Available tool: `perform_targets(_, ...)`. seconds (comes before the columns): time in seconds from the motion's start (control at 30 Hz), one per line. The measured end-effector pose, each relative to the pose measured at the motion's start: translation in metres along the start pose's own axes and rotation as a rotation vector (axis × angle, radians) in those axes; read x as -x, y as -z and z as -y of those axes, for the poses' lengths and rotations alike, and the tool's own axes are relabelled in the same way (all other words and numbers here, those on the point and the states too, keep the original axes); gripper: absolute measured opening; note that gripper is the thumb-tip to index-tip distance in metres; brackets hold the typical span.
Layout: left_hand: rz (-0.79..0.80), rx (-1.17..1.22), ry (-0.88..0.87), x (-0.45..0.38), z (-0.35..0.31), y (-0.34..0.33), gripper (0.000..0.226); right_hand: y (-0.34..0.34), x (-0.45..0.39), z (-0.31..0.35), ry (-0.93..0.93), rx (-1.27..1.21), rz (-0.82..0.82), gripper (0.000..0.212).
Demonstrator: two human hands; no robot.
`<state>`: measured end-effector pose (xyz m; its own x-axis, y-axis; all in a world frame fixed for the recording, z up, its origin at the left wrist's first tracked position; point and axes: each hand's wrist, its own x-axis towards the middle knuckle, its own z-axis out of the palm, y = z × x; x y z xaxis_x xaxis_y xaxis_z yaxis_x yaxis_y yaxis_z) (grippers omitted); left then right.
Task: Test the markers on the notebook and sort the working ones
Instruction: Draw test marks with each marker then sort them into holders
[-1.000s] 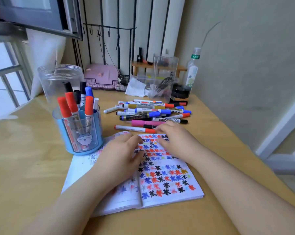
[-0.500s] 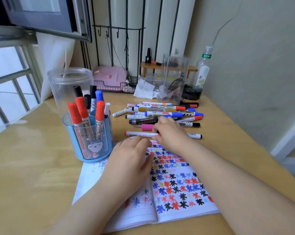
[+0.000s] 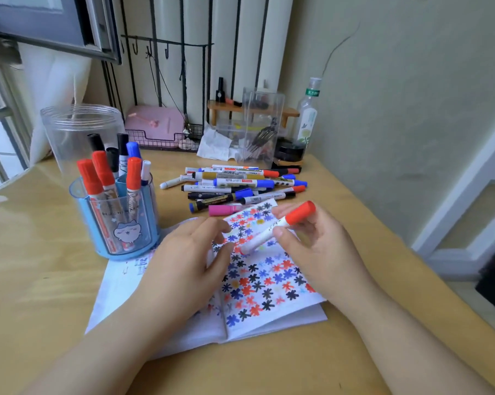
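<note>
A moment ago the right hand [image 3: 319,246] was reaching into the pile of markers [image 3: 240,185] behind the notebook [image 3: 257,283]; now it has come back over the notebook with a red-capped marker [image 3: 277,226] in it. The pile has one marker fewer at its near edge. The right hand's thumb and fingers are curled around the marker's white body, and the red cap is still on, pointing up and away from the notebook. The marker hangs tilted above the top of the right page, which is full of red, blue and black star marks. The left hand [image 3: 183,260] has stayed on the notebook, pressing down on the left page with its palm, and its fingers are now bent and loose, close to the marker's low end; I cannot tell if they touch it. They hold nothing. The blue pen cup [image 3: 115,220] stands just left of the notebook's top corner with red, black and blue markers standing in it. A clear jar [image 3: 78,132] stands behind the cup. A pink marker [image 3: 226,210] lies right at the notebook's top edge.
</note>
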<state>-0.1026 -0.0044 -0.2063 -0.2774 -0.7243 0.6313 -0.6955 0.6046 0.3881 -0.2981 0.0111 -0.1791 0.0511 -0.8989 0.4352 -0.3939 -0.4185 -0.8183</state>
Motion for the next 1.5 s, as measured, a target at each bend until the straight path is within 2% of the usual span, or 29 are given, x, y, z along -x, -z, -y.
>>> perform_targets(0.07,0.002,0.038,-0.003,0.000,-0.003,0.001,0.035,-0.004,0.012,-0.005,0.082,0.186,0.023,0.014)
perform_targets(0.13,0.020,0.065,-0.011,0.001,-0.006,0.001,0.036,-0.008,0.018,-0.009,0.189,0.349,0.046,0.006)
perform_targets(0.23,0.073,0.097,-0.048,0.003,-0.010,0.000,0.037,-0.012,0.019,-0.014,0.288,0.504,0.050,0.029)
perform_targets(0.33,0.083,0.081,-0.085,0.003,-0.013,-0.001,0.036,-0.012,0.019,-0.019,0.396,0.767,0.016,0.031)
perform_targets(0.47,0.115,0.083,-0.088,0.004,-0.012,-0.003,0.036,-0.011,0.023,-0.035,0.386,0.948,0.129,0.037)
perform_targets(0.53,0.185,0.044,-0.117,0.005,-0.009,-0.007,0.038,-0.010,0.023,-0.037,0.363,0.948,0.150,0.030)
perform_targets(0.7,0.319,-0.085,-0.200,0.006,-0.001,-0.017,0.038,-0.015,0.028,-0.028,0.328,0.906,0.189,0.035)
perform_targets(0.93,0.356,0.059,-0.215,0.007,-0.001,-0.018,0.039,-0.014,0.030,-0.021,0.325,0.927,0.208,0.036)
perform_targets(1.03,0.383,0.068,-0.240,0.006,0.000,-0.016,0.040,-0.011,0.031,-0.014,0.176,0.764,0.307,0.044)
perform_targets(1.1,0.377,0.054,-0.271,0.004,0.001,-0.015,0.037,-0.009,0.031,-0.012,0.068,0.636,0.353,0.042)
perform_targets(1.33,0.365,-0.013,-0.358,0.002,0.000,-0.014,0.039,-0.004,0.030,-0.008,-0.063,0.373,0.390,0.020)
perform_targets(1.5,0.377,-0.018,-0.385,0.003,-0.001,-0.017,0.029,0.000,0.028,-0.001,-0.147,0.277,0.469,0.024)
